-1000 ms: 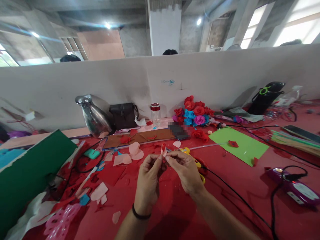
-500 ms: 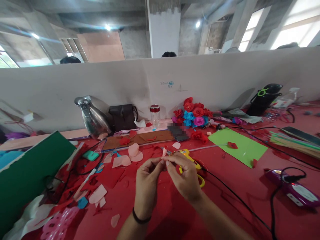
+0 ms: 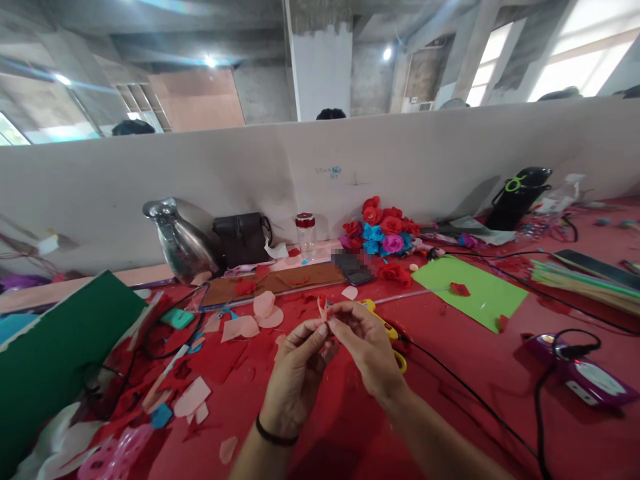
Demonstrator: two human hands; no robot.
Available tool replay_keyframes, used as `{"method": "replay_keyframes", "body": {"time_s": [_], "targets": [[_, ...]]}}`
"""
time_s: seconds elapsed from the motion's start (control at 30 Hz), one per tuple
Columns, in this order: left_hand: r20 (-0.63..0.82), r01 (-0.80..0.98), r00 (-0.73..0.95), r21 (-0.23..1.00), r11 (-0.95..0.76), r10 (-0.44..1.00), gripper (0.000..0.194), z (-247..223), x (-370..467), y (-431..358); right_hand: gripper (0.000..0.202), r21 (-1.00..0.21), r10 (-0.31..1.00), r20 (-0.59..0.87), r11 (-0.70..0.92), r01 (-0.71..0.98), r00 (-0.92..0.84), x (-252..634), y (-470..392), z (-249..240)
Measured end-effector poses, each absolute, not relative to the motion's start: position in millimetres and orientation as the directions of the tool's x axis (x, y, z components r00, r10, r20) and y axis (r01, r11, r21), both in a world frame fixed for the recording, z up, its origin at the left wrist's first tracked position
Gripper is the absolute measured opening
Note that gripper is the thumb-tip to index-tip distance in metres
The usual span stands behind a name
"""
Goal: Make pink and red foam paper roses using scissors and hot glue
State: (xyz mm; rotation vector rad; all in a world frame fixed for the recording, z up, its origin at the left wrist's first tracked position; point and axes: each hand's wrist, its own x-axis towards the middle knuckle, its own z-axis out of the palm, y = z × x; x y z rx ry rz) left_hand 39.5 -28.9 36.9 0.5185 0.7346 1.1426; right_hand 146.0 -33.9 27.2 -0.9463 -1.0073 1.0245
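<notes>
Between my two hands, over the middle of the red table (image 3: 430,420), is a small curled pink paper petal (image 3: 323,308), its upper edge standing up. My left hand (image 3: 293,373) pinches its lower end between thumb and fingers. From the right, my right hand (image 3: 367,350) is closed on the same petal, thumb and fingertips meeting the left ones. Partly hidden behind the right hand lies a yellow glue gun (image 3: 389,328) with a black cord. Loose pink petals (image 3: 265,305) are scattered to the left of my hands.
Red, blue and magenta paper flowers (image 3: 384,230) lie in a bunch by the partition (image 3: 240,163). A steel jug (image 3: 187,247), black bag (image 3: 243,239) and glass jar (image 3: 307,241) stand behind. Green paper (image 3: 470,293) and a purple power strip (image 3: 580,373) are right, a green board (image 3: 65,360) left.
The pink petal has opened slightly at its top as my fingers shifted on it. My left wrist has turned and its fingers show more. The whole view has moved a little.
</notes>
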Motion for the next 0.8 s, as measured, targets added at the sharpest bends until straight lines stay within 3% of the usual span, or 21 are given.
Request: {"method": "replay_keyframes", "body": {"time_s": [0.13, 0.33, 0.43, 0.63, 0.8], "targets": [[-0.228, -0.600, 0.226, 0.733, 0.320, 0.947, 0.021, 36.8, 45.0, -30.5, 0.011, -0.957, 0.957, 0.181, 0.225, -0.186, 0.227, 145.9, -35.4, 30.6], [-0.148, -0.590, 0.216, 0.768, 0.250, 0.965, 0.018, 31.9, 50.6, -31.3, 0.005, -0.952, 0.900, 0.300, 0.301, 0.047, 0.317, 146.3, -38.1, 35.0], [-0.128, -0.588, 0.200, 0.777, 0.223, 0.971, 0.017, 30.3, 51.8, -32.6, 0.006, -0.949, 0.892, 0.312, 0.310, 0.058, 0.327, 144.9, -37.9, 35.6], [-0.215, -0.663, 0.202, 0.688, 0.295, 0.956, 0.018, 30.6, 43.0, -24.7, 0.022, -0.958, 0.940, 0.229, 0.264, -0.112, 0.253, 143.1, -37.3, 32.1], [-0.238, -0.709, 0.104, 0.663, 0.240, 0.966, 0.023, 24.6, 30.2, -12.7, 0.018, -0.982, 0.979, 0.187, 0.185, 0.026, 0.085, 138.6, -35.1, 19.6]]}}
